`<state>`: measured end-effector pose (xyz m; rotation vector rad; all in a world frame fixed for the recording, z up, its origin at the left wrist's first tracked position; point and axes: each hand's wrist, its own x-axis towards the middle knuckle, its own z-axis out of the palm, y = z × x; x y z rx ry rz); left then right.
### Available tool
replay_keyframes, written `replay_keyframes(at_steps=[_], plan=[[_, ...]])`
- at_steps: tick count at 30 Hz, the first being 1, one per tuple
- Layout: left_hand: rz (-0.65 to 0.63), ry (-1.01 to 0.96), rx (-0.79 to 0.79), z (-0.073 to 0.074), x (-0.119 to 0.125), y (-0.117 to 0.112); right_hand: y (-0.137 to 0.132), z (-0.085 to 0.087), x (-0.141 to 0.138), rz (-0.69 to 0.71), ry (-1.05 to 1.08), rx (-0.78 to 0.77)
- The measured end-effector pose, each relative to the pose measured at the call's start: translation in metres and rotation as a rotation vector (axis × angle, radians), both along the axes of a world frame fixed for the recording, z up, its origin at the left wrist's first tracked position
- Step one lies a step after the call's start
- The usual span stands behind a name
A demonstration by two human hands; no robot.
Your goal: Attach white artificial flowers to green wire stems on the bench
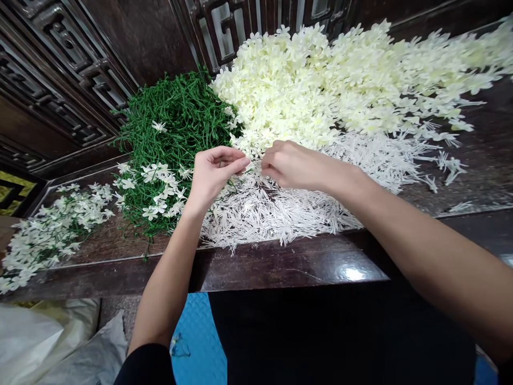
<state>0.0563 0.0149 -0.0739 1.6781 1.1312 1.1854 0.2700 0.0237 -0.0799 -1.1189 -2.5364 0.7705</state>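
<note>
My left hand [216, 174] is closed in a pinch, with a bit of green artificial flower stem showing below its fingertips. Just to its right, my right hand [294, 164] has its fingers curled together; what they hold is hidden. Both hands hover over the near edge of a heap of cream-white artificial petals [288, 85]. Below them spreads a layer of thin white artificial stamens [280, 214]. A mound of green plastic stems [176, 112] stands left of the petals. Several white flowers on green stems [160, 190] lie on its front side.
A pile of assembled white flowers [60, 230] sits at the far left of the dark wooden bench [296, 262]. Carved wooden lattice panels [72, 53] rise behind. Pale sacks [44, 337] lie below left, beside a blue stool or mat [200, 331].
</note>
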Motion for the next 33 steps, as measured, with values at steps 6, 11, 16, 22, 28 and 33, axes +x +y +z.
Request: replay_keyframes(at_steps=[6,11,16,22,28,33], plan=[[-0.005,0.008,0.003,0.0,0.0,0.0,-0.005,0.005,-0.005,0.019,-0.215,0.181],[-0.011,0.02,-0.014,0.002,0.001,-0.003,-0.006,0.009,-0.006,-0.101,-0.214,0.119],[-0.022,0.031,-0.02,0.004,0.003,-0.005,-0.006,0.016,-0.005,-0.294,0.015,0.058],[-0.057,0.072,-0.027,0.004,0.006,-0.007,-0.008,0.023,-0.006,-0.308,0.339,-0.063],[-0.047,0.027,-0.022,0.008,0.009,-0.009,-0.006,0.025,-0.001,-0.207,0.47,-0.19],[0.008,0.026,-0.01,0.007,0.007,-0.007,-0.003,0.02,0.001,-0.15,0.37,-0.113]])
